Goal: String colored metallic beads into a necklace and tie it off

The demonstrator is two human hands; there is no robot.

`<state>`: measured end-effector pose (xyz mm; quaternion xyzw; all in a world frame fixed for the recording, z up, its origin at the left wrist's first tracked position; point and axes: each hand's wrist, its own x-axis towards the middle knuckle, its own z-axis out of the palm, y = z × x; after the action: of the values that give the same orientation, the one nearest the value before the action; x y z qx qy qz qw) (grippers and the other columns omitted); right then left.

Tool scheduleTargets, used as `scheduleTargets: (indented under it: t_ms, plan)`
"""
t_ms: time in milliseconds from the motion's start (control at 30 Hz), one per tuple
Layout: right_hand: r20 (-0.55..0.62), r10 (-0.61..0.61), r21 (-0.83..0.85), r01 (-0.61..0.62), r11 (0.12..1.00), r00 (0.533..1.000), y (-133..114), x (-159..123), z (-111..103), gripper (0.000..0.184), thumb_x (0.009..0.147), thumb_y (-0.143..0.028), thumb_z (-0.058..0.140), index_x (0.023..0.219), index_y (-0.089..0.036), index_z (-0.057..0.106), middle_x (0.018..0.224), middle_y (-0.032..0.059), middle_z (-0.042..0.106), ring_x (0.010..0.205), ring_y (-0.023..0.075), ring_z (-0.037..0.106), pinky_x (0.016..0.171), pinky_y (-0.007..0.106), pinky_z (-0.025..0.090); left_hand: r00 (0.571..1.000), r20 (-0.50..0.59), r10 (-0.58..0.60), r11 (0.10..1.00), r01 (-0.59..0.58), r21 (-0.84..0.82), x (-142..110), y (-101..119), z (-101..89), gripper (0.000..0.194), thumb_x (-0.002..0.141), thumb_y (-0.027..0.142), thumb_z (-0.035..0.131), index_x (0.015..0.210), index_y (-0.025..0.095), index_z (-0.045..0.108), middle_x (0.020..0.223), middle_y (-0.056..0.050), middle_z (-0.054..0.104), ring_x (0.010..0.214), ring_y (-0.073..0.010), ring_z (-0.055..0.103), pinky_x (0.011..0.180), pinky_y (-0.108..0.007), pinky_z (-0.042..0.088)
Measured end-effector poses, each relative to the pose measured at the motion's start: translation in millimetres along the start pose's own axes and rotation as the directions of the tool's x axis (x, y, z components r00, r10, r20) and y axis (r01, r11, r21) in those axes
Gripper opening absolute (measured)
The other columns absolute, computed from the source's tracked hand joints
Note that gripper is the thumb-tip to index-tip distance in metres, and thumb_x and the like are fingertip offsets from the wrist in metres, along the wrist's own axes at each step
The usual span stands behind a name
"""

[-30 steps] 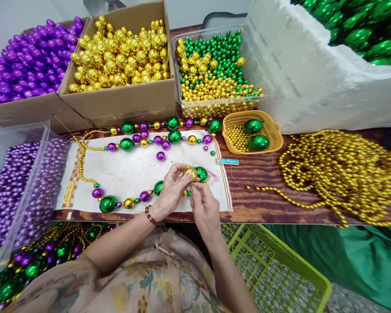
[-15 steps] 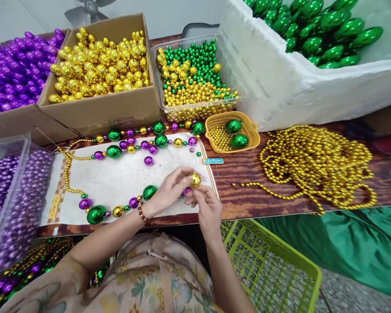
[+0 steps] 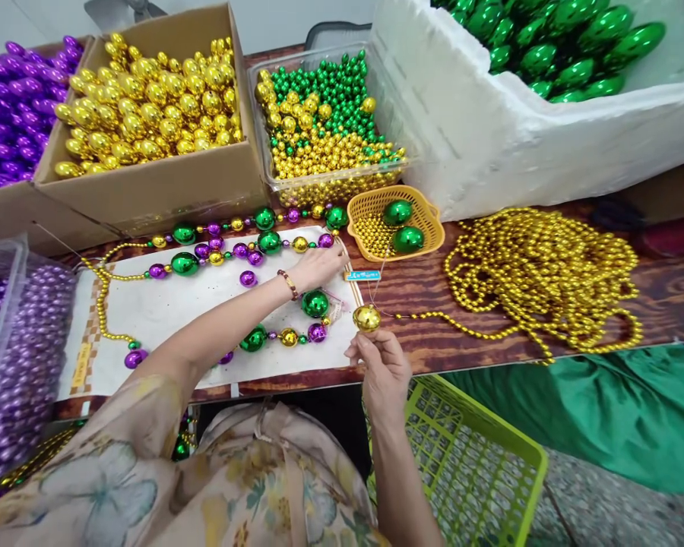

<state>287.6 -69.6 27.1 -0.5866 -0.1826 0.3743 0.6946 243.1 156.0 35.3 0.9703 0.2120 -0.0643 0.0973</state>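
Observation:
My right hand is closed in a pinch just below a large gold bead, which hangs on a thin thread running up toward the small yellow basket. My left hand reaches forward across the white cloth, fingers curled near the loose beads at the cloth's far right edge; what it grips, if anything, is hidden. A partly strung strand of green, gold and purple beads lies on the cloth under my left forearm. Finished strands lie along the cloth's far edge.
A cardboard box of gold beads, a box of purple beads, a clear tub of small green and gold beads, a foam box of large green beads, a gold chain heap, a purple-bead tub, a green crate.
My hands have parted. The left hand left the gold bead and reached forward toward the cloth's far edge; the right hand drew the gold bead rightward off the cloth. The camera shifted right.

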Motion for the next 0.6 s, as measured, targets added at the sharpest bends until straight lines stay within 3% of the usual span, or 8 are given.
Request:
scheduleTargets:
  t_ms: [67, 167, 267, 400, 500, 600]
  plan:
    - [0.017, 0.001, -0.011, -0.001, 1.000, 1.000, -0.6, -1.3, 3.6, 0.019, 0.083, -0.035, 0.074, 0.083, -0.018, 0.064, 0.065, -0.0014, 0.065, 0.056, 0.0118, 0.059, 0.053, 0.022, 0.046, 0.999, -0.039, -0.021, 0.996, 0.017, -0.093, -4.1, -0.6, -1.9, 0.032, 0.098, 0.012, 0.038, 0.115, 0.016, 0.064, 0.119, -0.014, 0.059, 0.093, -0.0226, 0.062, 0.074, -0.034, 0.045]
    - [0.037, -0.030, -0.024, 0.031, 0.999, 0.999, -9.8, 3.7, 9.9, 0.017, 0.084, -0.033, 0.072, 0.082, -0.019, 0.063, 0.066, -0.0013, 0.065, 0.057, 0.0124, 0.060, 0.053, 0.023, 0.046, 0.964, -0.236, -0.118, 0.916, 0.014, -0.402, -19.9, -4.2, -7.3, 0.021, 0.094, 0.014, 0.052, 0.108, 0.017, 0.068, 0.111, -0.011, 0.062, 0.094, -0.0221, 0.061, 0.082, -0.034, 0.046]
    - [0.044, -0.153, -0.094, 0.157, 0.983, 0.987, -35.7, 23.0, 16.9, 0.014, 0.085, -0.030, 0.071, 0.082, -0.019, 0.063, 0.069, -0.0010, 0.066, 0.061, 0.0130, 0.062, 0.060, 0.025, 0.050, 0.875, -0.364, -0.318, 0.659, -0.072, -0.749, -47.1, -7.3, -12.4, 0.011, 0.089, 0.021, 0.065, 0.098, 0.019, 0.071, 0.096, -0.006, 0.066, 0.086, -0.0187, 0.063, 0.079, -0.029, 0.047]
    - [0.124, -0.366, -0.134, 0.381, 0.915, 0.923, -90.1, 64.6, 41.5, 0.013, 0.085, -0.030, 0.071, 0.084, -0.021, 0.062, 0.078, -0.0004, 0.068, 0.072, 0.0146, 0.067, 0.072, 0.030, 0.056, 0.803, -0.240, -0.545, 0.196, -0.157, -0.968, -95.0, -7.8, -16.9, 0.020, 0.084, 0.032, 0.071, 0.099, 0.019, 0.073, 0.094, -0.005, 0.070, 0.070, -0.0137, 0.067, 0.060, -0.023, 0.048]
    - [0.254, -0.454, -0.048, 0.480, 0.876, 0.854, -122.6, 86.6, 78.1, 0.017, 0.088, -0.036, 0.069, 0.087, -0.022, 0.060, 0.081, -0.0018, 0.067, 0.080, 0.0138, 0.069, 0.080, 0.032, 0.057, 0.714, -0.190, -0.674, 0.049, -0.214, -0.976, -131.4, -8.5, -20.0, 0.023, 0.081, 0.033, 0.074, 0.100, 0.019, 0.075, 0.095, -0.005, 0.071, 0.072, -0.0133, 0.069, 0.060, -0.023, 0.051]
    - [0.415, -0.411, 0.057, 0.428, 0.902, 0.812, -125.1, 84.9, 117.8, 0.023, 0.089, -0.044, 0.066, 0.089, -0.023, 0.058, 0.082, -0.0034, 0.065, 0.085, 0.0133, 0.070, 0.083, 0.033, 0.056, 0.605, -0.152, -0.781, -0.042, -0.295, -0.955, -161.6, -11.6, -22.5, 0.023, 0.081, 0.030, 0.076, 0.102, 0.021, 0.074, 0.090, -0.003, 0.071, 0.073, -0.0124, 0.069, 0.064, -0.023, 0.054]
